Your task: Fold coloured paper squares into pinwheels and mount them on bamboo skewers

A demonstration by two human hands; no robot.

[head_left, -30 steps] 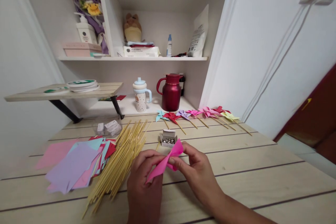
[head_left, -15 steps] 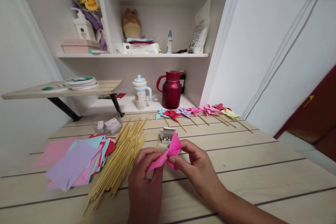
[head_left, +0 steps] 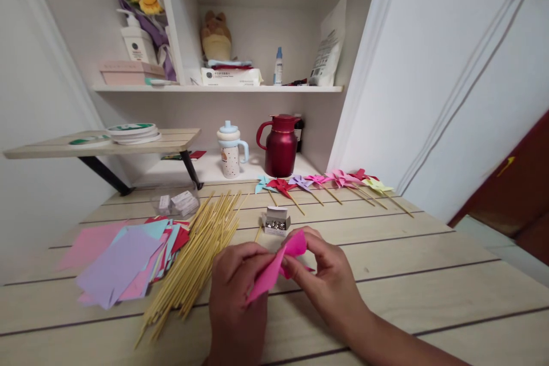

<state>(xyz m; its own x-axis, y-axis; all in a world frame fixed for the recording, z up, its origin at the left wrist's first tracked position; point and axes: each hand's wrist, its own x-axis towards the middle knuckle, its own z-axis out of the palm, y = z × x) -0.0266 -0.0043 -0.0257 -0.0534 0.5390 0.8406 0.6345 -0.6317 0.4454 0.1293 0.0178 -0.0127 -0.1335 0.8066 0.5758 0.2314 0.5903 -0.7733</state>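
While your left hand point(head_left: 240, 291) hides its lower tip, the pink paper point(head_left: 278, 263) sits pinched between both hands. Your right hand point(head_left: 330, 280) grips its top fold.

The left hand point(head_left: 238, 291) and right hand point(head_left: 326, 280) are covering the middle of the pink paper point(head_left: 278, 263), so its folds are staying hidden there. The bottom edge is cutting off both wrists. Print on the small boxes point(head_left: 180, 203) is reading too small.
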